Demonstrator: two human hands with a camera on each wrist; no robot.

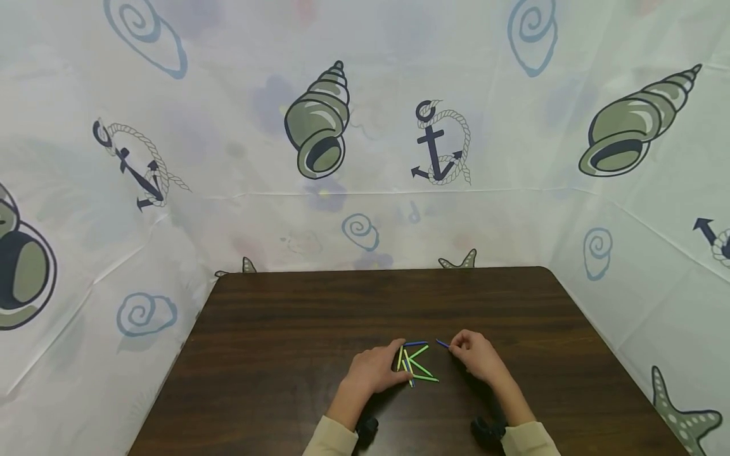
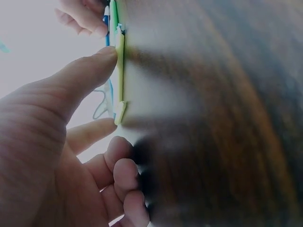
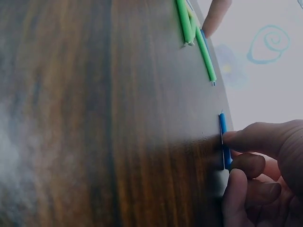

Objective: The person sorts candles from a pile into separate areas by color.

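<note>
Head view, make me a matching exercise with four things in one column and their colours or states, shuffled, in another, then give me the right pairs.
Column one:
1. Right hand
2. Left hand
3. Table
4. Sleeves

Column two:
A. Cream
B. Touching the group of sticks
C. Pinching a single blue stick
D. Dark brown

Right pairs: 1-C, 2-B, 3-D, 4-A.

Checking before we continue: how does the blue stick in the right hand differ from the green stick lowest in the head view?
Hold: the blue stick is gripped by the right hand; the green stick lies on the table.
Place: blue is apart from the group; green is within it.
Slant: in the head view, blue slopes more steeply than green.
Shared: both are thin and straight.
</note>
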